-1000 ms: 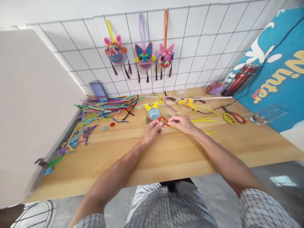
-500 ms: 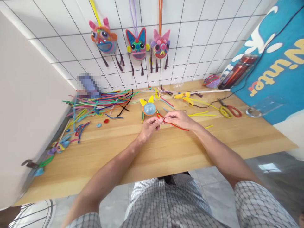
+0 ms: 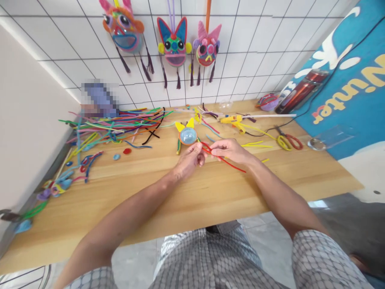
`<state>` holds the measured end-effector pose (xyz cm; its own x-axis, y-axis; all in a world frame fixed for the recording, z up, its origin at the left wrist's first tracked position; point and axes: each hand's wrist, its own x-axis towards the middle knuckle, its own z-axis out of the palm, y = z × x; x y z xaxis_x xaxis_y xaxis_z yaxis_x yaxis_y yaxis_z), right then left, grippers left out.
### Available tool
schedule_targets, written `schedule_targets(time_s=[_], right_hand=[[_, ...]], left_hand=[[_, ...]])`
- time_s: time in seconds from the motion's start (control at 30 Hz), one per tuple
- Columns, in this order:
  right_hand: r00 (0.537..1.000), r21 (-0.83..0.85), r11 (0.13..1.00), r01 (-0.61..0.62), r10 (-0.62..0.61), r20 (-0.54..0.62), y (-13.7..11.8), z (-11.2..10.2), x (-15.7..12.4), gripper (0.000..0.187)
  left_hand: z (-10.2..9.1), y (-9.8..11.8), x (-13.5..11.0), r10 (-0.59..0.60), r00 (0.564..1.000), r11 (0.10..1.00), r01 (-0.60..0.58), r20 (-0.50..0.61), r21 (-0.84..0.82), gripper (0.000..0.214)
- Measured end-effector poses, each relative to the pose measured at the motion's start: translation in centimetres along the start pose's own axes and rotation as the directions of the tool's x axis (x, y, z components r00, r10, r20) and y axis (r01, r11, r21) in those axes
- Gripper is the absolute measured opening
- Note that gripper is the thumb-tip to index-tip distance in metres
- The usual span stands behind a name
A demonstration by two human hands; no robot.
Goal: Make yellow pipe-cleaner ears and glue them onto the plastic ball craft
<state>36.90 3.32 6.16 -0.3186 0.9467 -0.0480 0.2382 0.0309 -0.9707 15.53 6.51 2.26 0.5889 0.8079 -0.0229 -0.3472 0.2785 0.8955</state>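
Note:
Between my two hands runs a red pipe cleaner (image 3: 233, 165), bent into a loop, with its long tail reaching toward the right over the table. My left hand (image 3: 191, 157) is closed, pinching the looped end between thumb and fingers. My right hand (image 3: 227, 151) also pinches the red pipe cleaner, a little to the right. Just behind my left hand lies a clear round ornament (image 3: 188, 136) with an orange rim and yellow pointed ears. A green and yellow strip (image 3: 178, 146) sits at its left side.
Many coloured pipe cleaners (image 3: 120, 126) are heaped at the back left. A yellow glue gun (image 3: 231, 119), scissors (image 3: 288, 142) and a red thermos (image 3: 302, 91) are at the right. Finished masks (image 3: 175, 46) hang on the tiled wall. A red disc (image 3: 127, 151) lies left of the ornament.
My hands have drawn slightly apart, and more of the red pipe cleaner's loop shows between them. Its tail now extends further right. The whole view has shifted a little.

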Motion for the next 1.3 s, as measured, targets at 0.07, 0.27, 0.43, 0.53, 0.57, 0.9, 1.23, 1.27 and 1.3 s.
schedule_targets(time_s=[0.07,0.27,0.43,0.53,0.57,0.9,1.23,1.27,1.3], right_hand=[[1.000,0.028,0.999,-0.022,0.022,0.007,0.2,0.0,0.1,0.036],[0.994,0.108,0.988,-0.110,0.108,0.027,1.1,0.6,0.3,0.038],[0.993,0.125,0.986,-0.111,0.104,0.061,1.6,0.8,0.4,0.036],[0.990,0.116,0.988,-0.106,0.095,0.102,1.7,0.6,0.5,0.033],[0.988,0.110,0.988,-0.109,0.096,0.119,1.7,0.5,0.5,0.033],[0.961,0.152,0.979,-0.138,0.095,0.258,1.6,0.9,0.5,0.030],[0.993,0.275,0.957,-0.096,0.073,0.094,0.6,-0.7,-0.1,0.049],[0.995,0.285,0.954,-0.093,0.078,0.063,0.5,-0.9,-0.1,0.044],[0.995,0.300,0.949,-0.094,0.083,0.046,0.4,-1.0,0.0,0.039]], left_hand=[[-0.3,0.3,0.1,-0.031,0.999,0.999,0.032,0.036,-0.027,0.067],[-1.3,0.0,0.3,-0.033,0.999,0.999,0.034,0.023,-0.012,0.061],[-1.8,-0.7,0.5,-0.025,1.000,0.999,0.026,-0.010,0.045,0.059],[-1.9,-0.7,0.7,-0.037,0.999,0.998,0.038,-0.023,0.057,0.058],[-2.0,-0.7,0.7,-0.043,0.999,0.997,0.045,-0.029,0.064,0.057],[-2.4,-0.9,0.5,-0.064,0.996,0.996,0.067,-0.068,0.053,0.053],[-1.6,-0.5,-0.1,0.027,0.990,0.995,-0.013,-0.140,0.096,0.058],[-1.6,-0.5,-0.2,0.036,0.991,0.991,-0.019,-0.127,0.131,0.057],[-1.6,-0.6,-0.4,0.041,0.993,0.985,-0.022,-0.108,0.171,0.057]])
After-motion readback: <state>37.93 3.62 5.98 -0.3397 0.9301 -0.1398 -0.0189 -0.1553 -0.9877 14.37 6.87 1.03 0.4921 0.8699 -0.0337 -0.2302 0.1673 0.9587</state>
